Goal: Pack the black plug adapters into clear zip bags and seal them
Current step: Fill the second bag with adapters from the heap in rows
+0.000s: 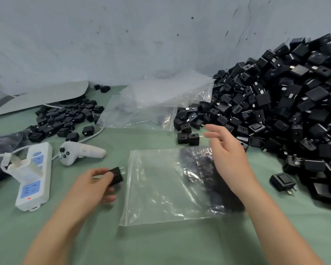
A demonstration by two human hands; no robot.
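Clear plastic zip bag [161,188] is holding black adapters [197,165].
Left hand [92,185] is pinching a black cubic plug adapter [116,175]; right hand [227,150] is hovering, fingers loose.

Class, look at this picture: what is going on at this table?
A person is packing black plug adapters. The left hand grips one adapter beside a clear zip bag lying flat on the green table, some adapters already inside. The right hand hovers open above the bag, near the big pile.
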